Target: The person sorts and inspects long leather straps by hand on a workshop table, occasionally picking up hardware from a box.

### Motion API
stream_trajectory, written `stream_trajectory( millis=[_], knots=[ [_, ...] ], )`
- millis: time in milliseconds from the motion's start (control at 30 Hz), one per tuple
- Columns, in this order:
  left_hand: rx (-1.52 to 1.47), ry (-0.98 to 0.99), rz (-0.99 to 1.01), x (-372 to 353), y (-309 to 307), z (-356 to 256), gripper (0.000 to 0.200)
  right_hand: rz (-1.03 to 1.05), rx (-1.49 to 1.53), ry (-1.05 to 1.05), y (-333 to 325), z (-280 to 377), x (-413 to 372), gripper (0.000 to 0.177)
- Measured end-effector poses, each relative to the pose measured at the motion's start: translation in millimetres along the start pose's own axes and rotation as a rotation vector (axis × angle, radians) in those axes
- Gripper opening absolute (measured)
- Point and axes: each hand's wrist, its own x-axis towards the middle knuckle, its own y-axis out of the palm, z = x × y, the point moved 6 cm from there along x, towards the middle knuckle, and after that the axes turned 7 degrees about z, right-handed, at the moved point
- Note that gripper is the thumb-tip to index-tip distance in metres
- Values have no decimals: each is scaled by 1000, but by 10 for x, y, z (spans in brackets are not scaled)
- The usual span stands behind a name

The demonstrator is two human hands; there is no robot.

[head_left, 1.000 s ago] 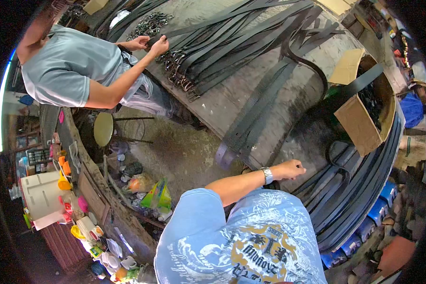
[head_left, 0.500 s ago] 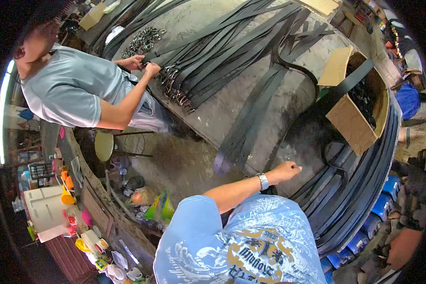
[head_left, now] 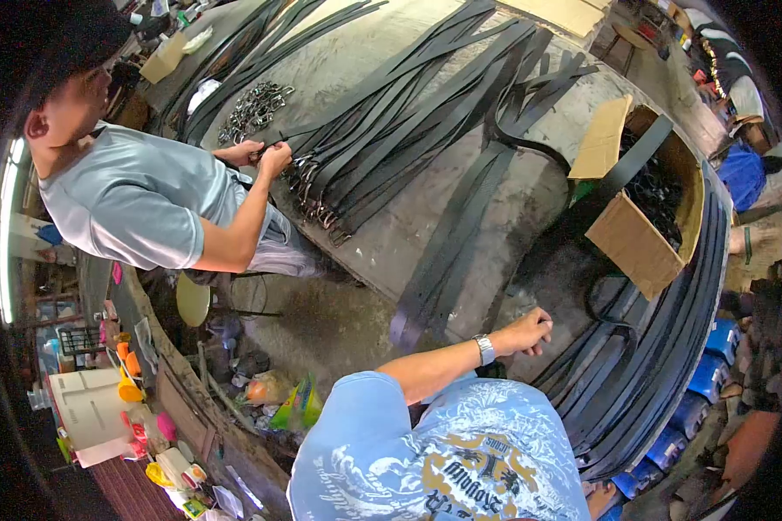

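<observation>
My left hand (head_left: 526,333), with a metal watch (head_left: 485,349) on its wrist, is over the table in front of my blue shirt. Its fingers are loosely bent and slightly apart, with nothing visible in them. Black straps (head_left: 617,382) lie to its right, and a long dark strap (head_left: 460,234) stretches beyond it. A bit of skin at the shirt's lower right edge seems to be part of my right hand (head_left: 601,498); its fingers cannot be made out.
A person in a grey shirt (head_left: 148,204) handles strap ends at the left, beside many buckled straps (head_left: 408,113) and a pile of metal buckles (head_left: 254,111). An open cardboard box (head_left: 639,247) of dark parts stands at the right. Blue containers (head_left: 704,378) line the table's right side.
My left hand's fingers have loosened from a tighter curl, and the hand sits slightly lower. The view has shifted a little. A bit of skin now shows at the shirt's lower right.
</observation>
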Motion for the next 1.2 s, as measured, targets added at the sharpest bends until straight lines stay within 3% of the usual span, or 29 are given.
stream_trajectory(
  millis=[100, 200, 267, 333, 367, 500, 600, 1000, 1167, 1200],
  knots=[
    [31, 47, 18, 106, 15, -11, 39, 6, 19, -96, -142, 51, 93, 42],
    [45, 130, -17, 79, 2, -119, 35, 158, 176, -157, 35, 800, 181, 59],
    [-6, 203, -37, 91, 19, -103, 34, 192, 219, -305, 195, 1411, 105, 57],
    [-152, 133, 9, -29, 21, -144, 34, 207, 333, -393, 326, 2112, -167, 55],
    [-120, 111, -9, -62, -15, -163, 34, 232, 216, -313, 317, 2470, -330, 54],
    [-32, 92, -33, -173, -96, -248, 35, 248, 153, -442, 370, 3212, -697, 47],
    [-73, 125, -42, -184, -218, -220, 36, 277, 87, -561, 459, 3415, -784, 46],
    [-2, 89, -100, -57, -171, -281, 32, 362, 39, -511, 632, 3462, -822, 43],
    [88, 89, -98, 132, -186, -182, 31, 318, 128, -685, 369, 4130, -676, 42],
    [330, 182, -136, 124, -144, -280, 31, 301, 192, -694, 255, 4313, -573, 41]
  ],
)
